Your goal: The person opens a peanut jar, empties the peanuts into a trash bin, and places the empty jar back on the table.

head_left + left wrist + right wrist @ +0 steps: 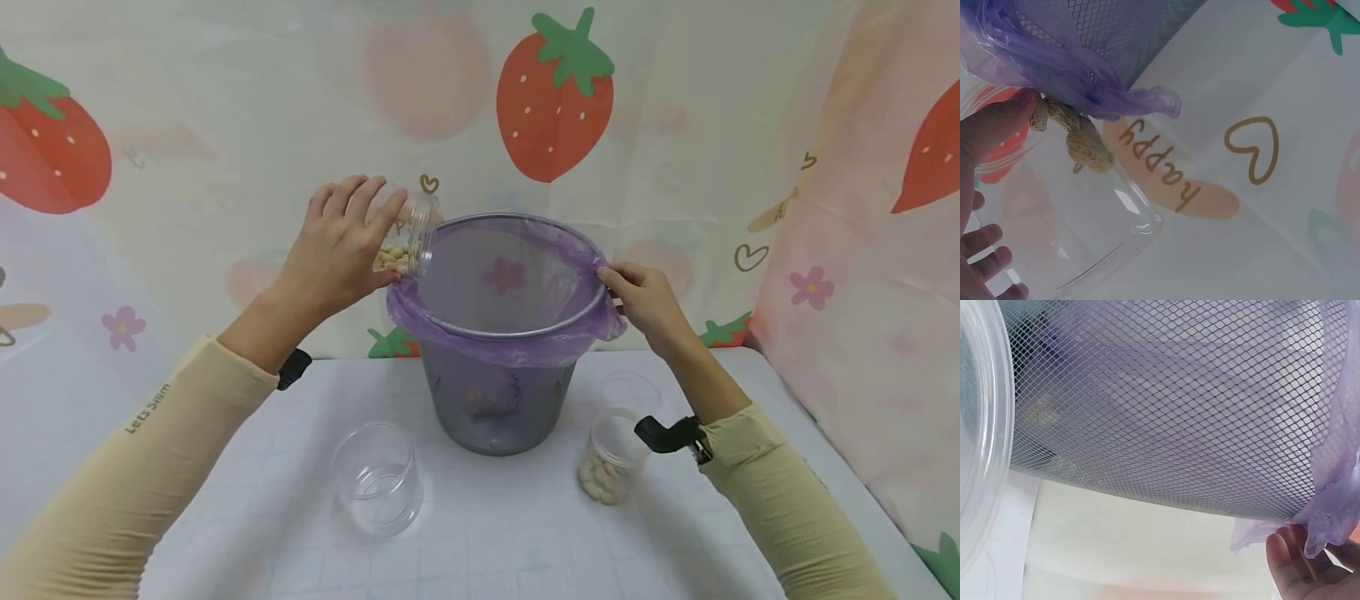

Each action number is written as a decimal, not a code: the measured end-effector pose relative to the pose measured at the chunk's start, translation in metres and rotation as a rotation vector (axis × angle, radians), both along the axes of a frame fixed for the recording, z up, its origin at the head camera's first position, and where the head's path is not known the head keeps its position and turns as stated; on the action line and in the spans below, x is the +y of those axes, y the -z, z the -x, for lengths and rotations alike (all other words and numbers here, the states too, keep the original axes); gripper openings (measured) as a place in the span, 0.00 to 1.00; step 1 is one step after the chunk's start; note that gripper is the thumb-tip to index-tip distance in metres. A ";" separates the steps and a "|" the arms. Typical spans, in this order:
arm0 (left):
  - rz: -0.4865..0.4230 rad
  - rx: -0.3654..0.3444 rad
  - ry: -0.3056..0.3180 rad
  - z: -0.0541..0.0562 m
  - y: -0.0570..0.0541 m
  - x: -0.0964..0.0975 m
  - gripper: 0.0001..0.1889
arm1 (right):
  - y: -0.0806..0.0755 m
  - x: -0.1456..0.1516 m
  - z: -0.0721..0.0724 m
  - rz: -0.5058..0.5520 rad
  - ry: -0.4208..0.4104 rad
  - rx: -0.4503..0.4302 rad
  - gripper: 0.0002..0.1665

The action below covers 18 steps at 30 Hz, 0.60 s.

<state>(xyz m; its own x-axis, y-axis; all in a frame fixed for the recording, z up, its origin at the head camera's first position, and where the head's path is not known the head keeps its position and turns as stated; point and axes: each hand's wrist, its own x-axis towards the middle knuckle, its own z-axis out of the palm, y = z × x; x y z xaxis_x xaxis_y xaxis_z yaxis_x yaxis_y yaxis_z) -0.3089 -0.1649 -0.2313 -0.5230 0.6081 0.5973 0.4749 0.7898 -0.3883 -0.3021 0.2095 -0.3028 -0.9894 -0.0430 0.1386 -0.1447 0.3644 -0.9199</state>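
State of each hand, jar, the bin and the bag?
Mesh bin: upright.
Purple bag: lining the bin, folded over its rim.
Tipped jar: tilted sideways, mouth by the bin's rim.
Peanuts: inside tipped jar.
Left hand: grips tipped jar.
Right hand: pinches bag's edge.
Left standing jar: upright, looks empty.
Right standing jar: upright, part filled.

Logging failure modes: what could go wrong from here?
The left hand holds a clear jar tilted at the mesh bin; peanuts near its mouth could miss and scatter.
The right hand pinches the purple bag at one edge; elsewhere it might slip inward.
The right wrist strap looks close to the nut jar below and might knock it.
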 end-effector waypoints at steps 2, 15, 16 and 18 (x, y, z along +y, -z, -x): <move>-0.002 0.003 -0.007 0.000 0.001 0.000 0.51 | 0.000 0.000 0.000 -0.002 0.002 -0.003 0.29; 0.089 0.107 -0.010 0.000 0.001 0.002 0.50 | 0.001 0.002 0.001 0.004 0.002 0.004 0.28; 0.115 0.134 -0.009 0.000 0.001 0.002 0.49 | 0.001 0.002 0.001 0.007 -0.002 0.005 0.29; 0.154 0.179 -0.006 0.001 0.001 0.002 0.48 | 0.001 0.002 0.001 0.011 -0.003 0.004 0.29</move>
